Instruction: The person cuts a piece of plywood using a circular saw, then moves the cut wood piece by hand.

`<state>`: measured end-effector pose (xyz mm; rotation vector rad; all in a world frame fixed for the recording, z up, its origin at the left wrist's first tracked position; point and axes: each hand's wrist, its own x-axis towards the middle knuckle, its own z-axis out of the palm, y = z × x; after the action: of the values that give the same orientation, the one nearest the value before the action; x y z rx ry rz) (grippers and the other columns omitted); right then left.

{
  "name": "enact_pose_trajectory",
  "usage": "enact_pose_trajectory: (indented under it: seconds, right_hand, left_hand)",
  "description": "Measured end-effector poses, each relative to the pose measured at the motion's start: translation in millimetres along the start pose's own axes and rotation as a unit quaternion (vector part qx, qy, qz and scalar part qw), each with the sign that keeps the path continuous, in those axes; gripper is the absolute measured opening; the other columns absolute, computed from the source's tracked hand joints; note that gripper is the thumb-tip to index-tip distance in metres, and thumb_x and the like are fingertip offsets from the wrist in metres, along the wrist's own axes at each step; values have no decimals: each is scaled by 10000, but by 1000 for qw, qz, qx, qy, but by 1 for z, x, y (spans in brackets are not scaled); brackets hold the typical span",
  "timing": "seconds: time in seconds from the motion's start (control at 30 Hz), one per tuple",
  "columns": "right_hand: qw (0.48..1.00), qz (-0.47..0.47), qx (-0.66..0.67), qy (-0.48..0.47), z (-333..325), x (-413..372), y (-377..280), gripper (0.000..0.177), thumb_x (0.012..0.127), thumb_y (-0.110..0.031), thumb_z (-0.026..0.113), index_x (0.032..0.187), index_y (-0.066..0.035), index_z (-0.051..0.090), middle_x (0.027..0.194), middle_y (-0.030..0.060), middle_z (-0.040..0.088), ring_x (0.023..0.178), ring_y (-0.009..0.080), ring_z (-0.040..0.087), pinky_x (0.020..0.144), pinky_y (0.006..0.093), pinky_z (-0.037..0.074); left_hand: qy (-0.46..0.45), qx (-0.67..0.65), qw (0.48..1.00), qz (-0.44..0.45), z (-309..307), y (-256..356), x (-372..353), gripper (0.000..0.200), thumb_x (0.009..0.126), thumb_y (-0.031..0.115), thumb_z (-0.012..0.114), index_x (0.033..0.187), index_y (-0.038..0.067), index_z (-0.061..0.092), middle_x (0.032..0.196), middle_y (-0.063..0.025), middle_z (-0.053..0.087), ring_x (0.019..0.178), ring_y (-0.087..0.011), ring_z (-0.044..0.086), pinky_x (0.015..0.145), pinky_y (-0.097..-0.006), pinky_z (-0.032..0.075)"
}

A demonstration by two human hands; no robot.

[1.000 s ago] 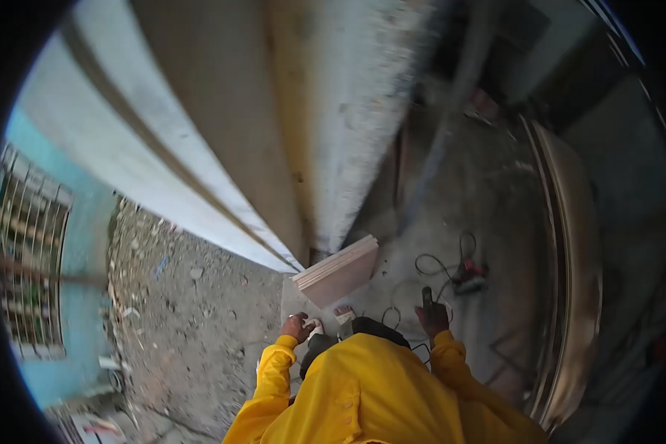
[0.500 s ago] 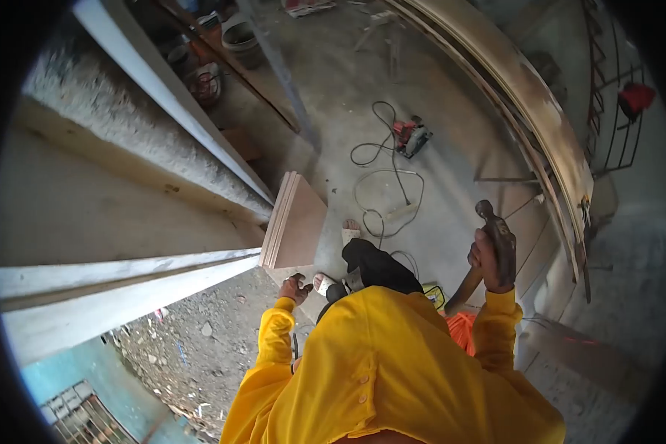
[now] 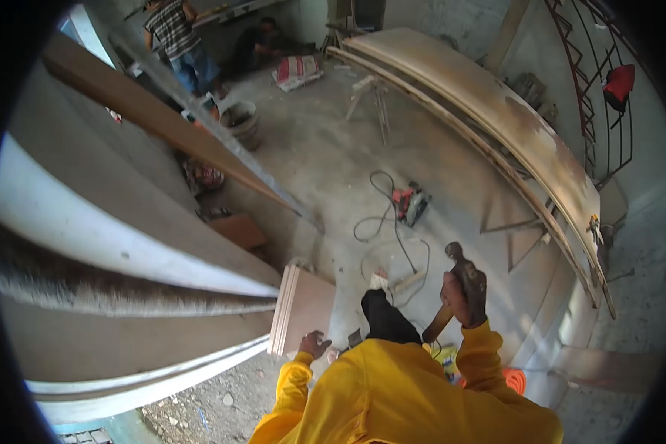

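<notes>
My right hand (image 3: 468, 297) is raised and closed around a hammer (image 3: 439, 324). The hammer's head pokes out above my fist, and its wooden handle slants down to the left. Lower on the left, my left hand (image 3: 314, 345) is empty, its fingers loosely bent and apart. It hovers close to the near edge of a stack of thin wooden panels (image 3: 300, 307). These panels stand on edge against the end of the pale wall frame (image 3: 200, 370).
A red circular saw (image 3: 411, 203) lies on the concrete floor with its cord looped around. Long curved boards (image 3: 488, 118) rest on trestles to the right. A bucket (image 3: 240, 122) stands at the far left, near a person in a striped shirt (image 3: 172, 33); another person crouches behind.
The view has tilted up, bringing the far end of the room and two people into sight. My right hand has moved left with the hammer, and my left hand is nearer the panels.
</notes>
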<state>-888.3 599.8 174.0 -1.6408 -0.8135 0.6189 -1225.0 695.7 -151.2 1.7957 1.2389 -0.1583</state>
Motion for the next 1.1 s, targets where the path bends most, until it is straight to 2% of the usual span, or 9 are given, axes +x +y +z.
enact_pose_trajectory:
  seconds: [0.1,0.23,0.43,0.53,0.67,0.77,0.9,1.03,1.1]
  right_hand:
    - [992,-72,-100,-21,-10,53,27,235,889,-212,595,923,14,537,568,-1,469,453,85,462,426,254,384]
    - [993,-31,-115,-11,-24,120,16,257,813,-202,690,692,-39,532,549,41,493,504,129,463,507,301,399]
    - [987,-50,-149,-15,-63,196,31,240,780,-168,710,718,-32,522,555,68,503,502,203,483,522,332,426]
    - [984,-67,-163,19,-77,214,43,283,833,-156,663,668,-37,466,554,2,397,506,118,349,469,304,325]
    - [983,-33,-173,44,-98,231,63,337,869,-223,633,642,-55,449,565,-18,424,489,86,360,457,265,305]
    - [979,4,-192,65,-111,247,81,269,830,-176,669,693,-40,481,538,48,436,476,174,390,487,315,378]
    - [974,22,-211,79,-115,283,89,298,861,-221,644,696,-36,478,540,50,434,485,166,400,488,315,377]
    - [979,40,-198,40,-103,358,87,321,874,-247,634,697,-30,477,550,50,435,492,164,397,486,319,369]
    - [972,13,-234,19,-87,409,87,320,876,-244,632,694,-31,477,551,49,436,491,163,394,484,320,367]
  left_hand:
    - [-19,-29,997,-70,0,9,24,515,700,447,754,1062,98,642,913,-124,693,972,-290,632,910,-371,480]
    - [-5,11,998,-69,-13,63,58,516,735,472,714,1085,101,636,984,-118,682,1013,-292,613,942,-386,454]
    - [28,25,996,75,-38,207,156,499,763,426,706,1061,33,627,946,-165,676,928,-332,635,834,-406,495]
    - [27,24,993,110,-40,263,210,491,773,400,695,1091,34,618,994,-172,667,956,-341,623,844,-404,490]
    - [-7,39,990,133,-56,344,246,463,788,346,677,1118,34,588,1051,-183,640,1015,-350,586,872,-419,467]
    - [-71,20,988,139,-59,372,274,464,786,342,677,1120,34,587,1051,-194,637,1016,-359,583,874,-422,465]
    - [-108,30,977,180,-53,396,318,466,782,362,684,1099,32,600,1012,-180,647,1011,-348,586,864,-415,469]
    - [-176,-104,932,298,-70,451,359,512,742,351,759,1099,20,598,971,-144,660,875,-277,646,781,-354,504]
    - [-290,-158,895,299,-105,491,370,554,747,342,763,1169,37,574,1041,-127,631,835,-238,655,740,-335,521]
